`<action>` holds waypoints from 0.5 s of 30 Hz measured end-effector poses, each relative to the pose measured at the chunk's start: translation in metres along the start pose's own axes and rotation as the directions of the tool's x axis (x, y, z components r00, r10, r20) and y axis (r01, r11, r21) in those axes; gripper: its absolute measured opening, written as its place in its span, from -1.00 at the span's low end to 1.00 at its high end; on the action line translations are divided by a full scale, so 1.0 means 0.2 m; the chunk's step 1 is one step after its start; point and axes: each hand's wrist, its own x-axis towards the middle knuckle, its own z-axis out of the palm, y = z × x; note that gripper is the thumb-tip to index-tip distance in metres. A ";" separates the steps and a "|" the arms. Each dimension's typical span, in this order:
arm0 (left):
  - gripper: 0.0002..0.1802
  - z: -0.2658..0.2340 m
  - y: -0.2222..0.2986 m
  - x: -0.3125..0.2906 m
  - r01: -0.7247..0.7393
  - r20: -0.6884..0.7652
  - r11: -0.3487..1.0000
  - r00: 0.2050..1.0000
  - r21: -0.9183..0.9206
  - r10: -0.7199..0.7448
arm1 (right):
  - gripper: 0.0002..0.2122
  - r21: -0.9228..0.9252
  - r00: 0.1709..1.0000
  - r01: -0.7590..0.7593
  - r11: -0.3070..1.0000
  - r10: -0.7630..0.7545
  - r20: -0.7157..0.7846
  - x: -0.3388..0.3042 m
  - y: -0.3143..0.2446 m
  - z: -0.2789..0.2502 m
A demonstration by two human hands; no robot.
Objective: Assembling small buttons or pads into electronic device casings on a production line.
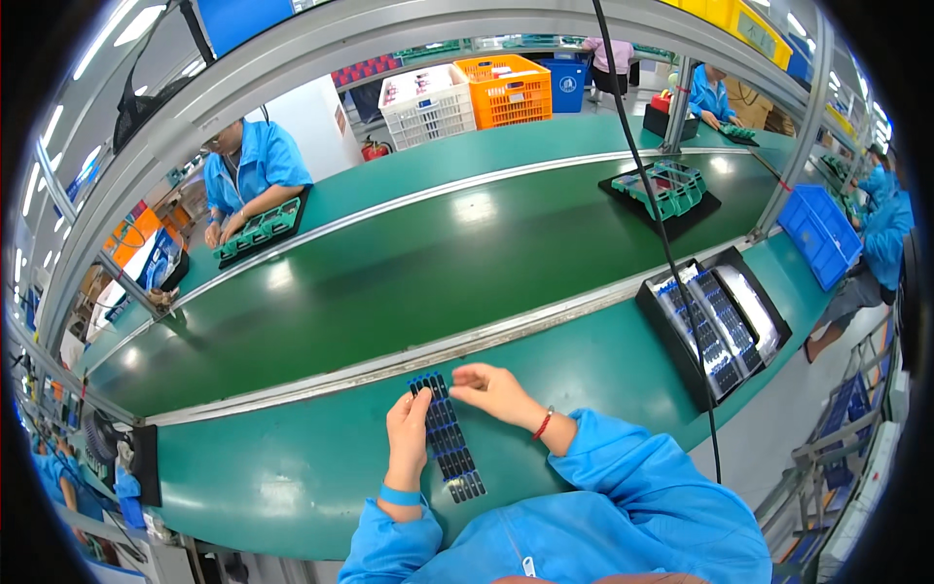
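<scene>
A long dark panel [452, 443], made of several rows of black pieces with blue edging, lies at a slant over the green worktop in front of me. My left hand [406, 433] pinches its far left edge between thumb and fingers. My right hand [498, 393] hovers beside the panel's far right corner, fingers bent and a little apart from the thumb, with nothing visible between them. A blue band circles my left wrist and a red bracelet my right.
A black box [674, 331] of similar dark strips stands to the right, beside a blue crate [820, 234]. Beyond a metal rail runs a green conveyor [389, 282] bearing a green frame [666, 192] on a black tray. A black cable [650, 185] hangs down. Co-workers sit across.
</scene>
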 end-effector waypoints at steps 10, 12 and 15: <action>-0.74 0.01 -0.04 0.01 -0.017 0.049 0.995 0.999 0.093 0.012 | -0.84 0.211 0.988 -0.132 0.969 0.113 0.103 0.01 -0.04 0.00; -0.73 0.01 -0.05 0.01 -0.049 0.075 0.989 0.996 0.141 0.039 | -0.86 0.198 0.986 -0.141 0.970 0.120 0.118 0.01 -0.04 0.00; -0.77 -0.03 -0.07 0.02 -0.097 0.089 0.973 0.993 0.208 0.080 | -0.89 0.187 0.982 -0.148 0.971 0.123 0.140 0.01 -0.04 -0.01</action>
